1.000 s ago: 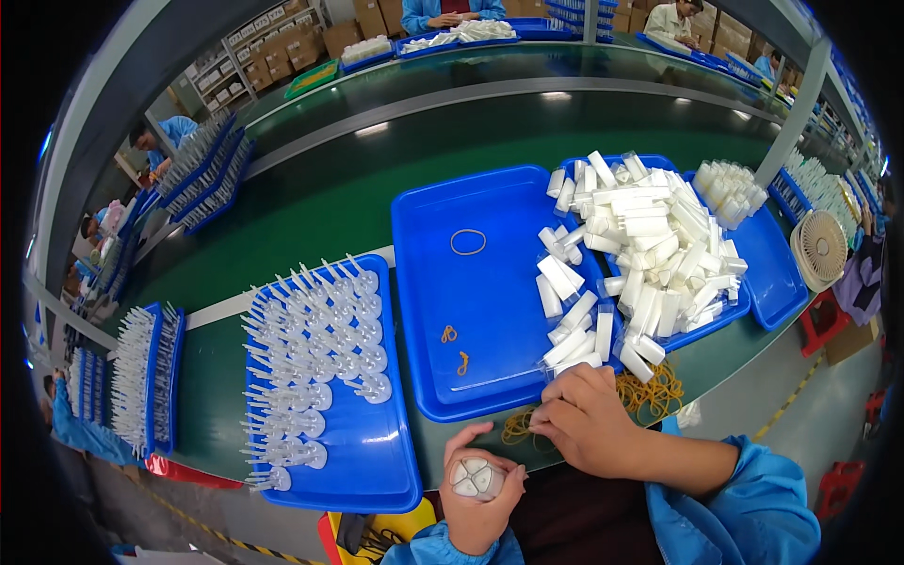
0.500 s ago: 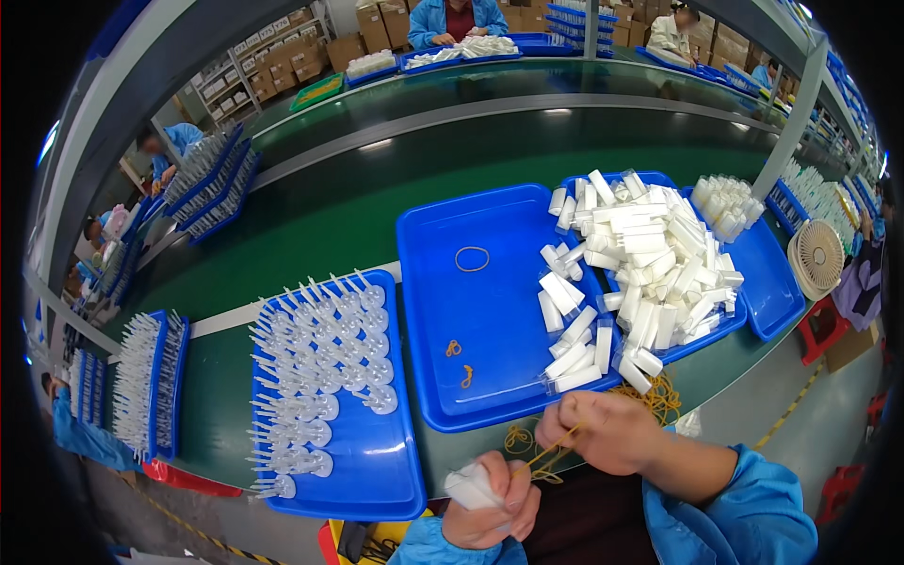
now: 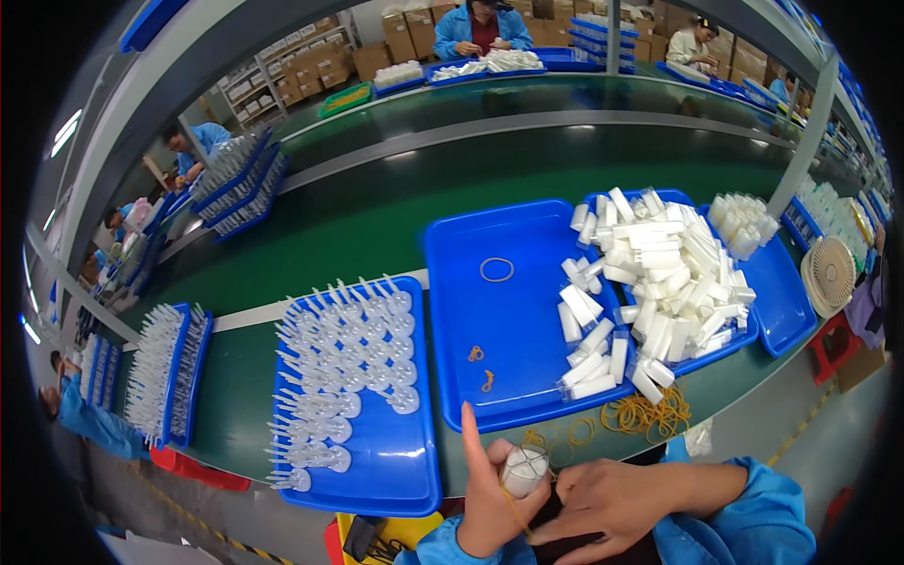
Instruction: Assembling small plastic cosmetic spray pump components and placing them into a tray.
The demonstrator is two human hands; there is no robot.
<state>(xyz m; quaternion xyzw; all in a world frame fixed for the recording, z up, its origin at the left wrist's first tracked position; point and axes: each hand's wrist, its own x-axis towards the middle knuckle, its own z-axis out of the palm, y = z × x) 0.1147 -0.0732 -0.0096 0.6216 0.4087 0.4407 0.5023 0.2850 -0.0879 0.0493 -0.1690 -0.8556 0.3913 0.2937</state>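
Observation:
My left hand (image 3: 494, 494) is wrapped around a white rolled bundle (image 3: 525, 469), its index finger stretched up and away. Thin bands cross the bundle's round end. A yellow rubber band (image 3: 516, 513) runs taut from the bundle down to the fingertips of my right hand (image 3: 612, 504), which holds it low beside the left hand. What the right palm covers is hidden. Just beyond the hands lies a pile of loose yellow rubber bands (image 3: 650, 411) on the table edge, against a blue tray (image 3: 499, 330). White rolled pieces in clear wrapping (image 3: 593, 363) lie in its right side.
To the left, a blue tray (image 3: 386, 471) carries rows of clear stemmed plastic parts (image 3: 348, 348). A heaped tray of white pieces (image 3: 669, 273) stands at the right, near a beige fan (image 3: 829, 273). Beyond the green belt (image 3: 377, 207), a person in blue (image 3: 482, 33) works.
The bundle has turned its round end up, and my left index finger has straightened. My right hand has moved down and closer, drawing the rubber band below the bundle. The view has shifted slightly.

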